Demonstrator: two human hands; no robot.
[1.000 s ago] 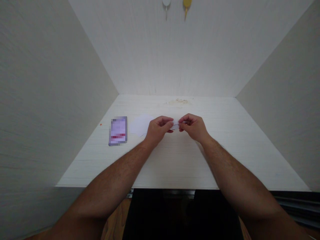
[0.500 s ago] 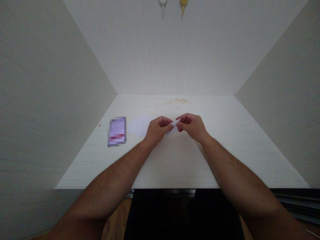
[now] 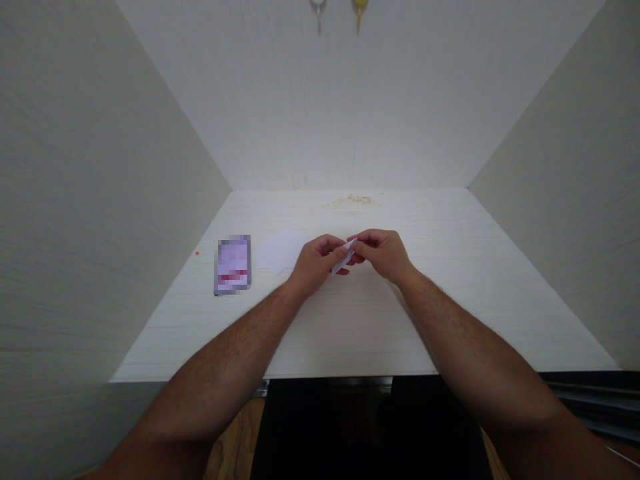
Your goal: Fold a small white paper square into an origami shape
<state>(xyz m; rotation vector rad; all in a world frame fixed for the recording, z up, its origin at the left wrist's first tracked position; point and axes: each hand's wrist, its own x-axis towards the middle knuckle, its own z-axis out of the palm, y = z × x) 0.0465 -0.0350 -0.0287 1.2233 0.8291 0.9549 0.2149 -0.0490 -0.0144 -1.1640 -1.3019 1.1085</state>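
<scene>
Between my two hands is a small folded piece of white paper (image 3: 343, 259), held up off the table at a slant. My left hand (image 3: 323, 260) pinches its left side with thumb and fingers. From the other side my right hand (image 3: 377, 250) grips the upper right part, thumb on the near face and fingers behind. The fingertips of both hands almost meet, and parts of the paper are hidden by them. To the left, more white paper (image 3: 281, 250) lies flat on the table, partly covered by my left hand.
A purple flat item (image 3: 233, 265), blurred out, rests on the left of the white table (image 3: 350, 327). A tiny orange speck (image 3: 197, 253) is near it. Brownish marks (image 3: 359, 199) show at the back. Walls enclose three sides; two hooks (image 3: 359, 13) hang above.
Both hands have drawn slightly closer together around the folded paper. The paper is now turned more upright, and left fingertips show beneath it. The view has shifted slightly.
</scene>
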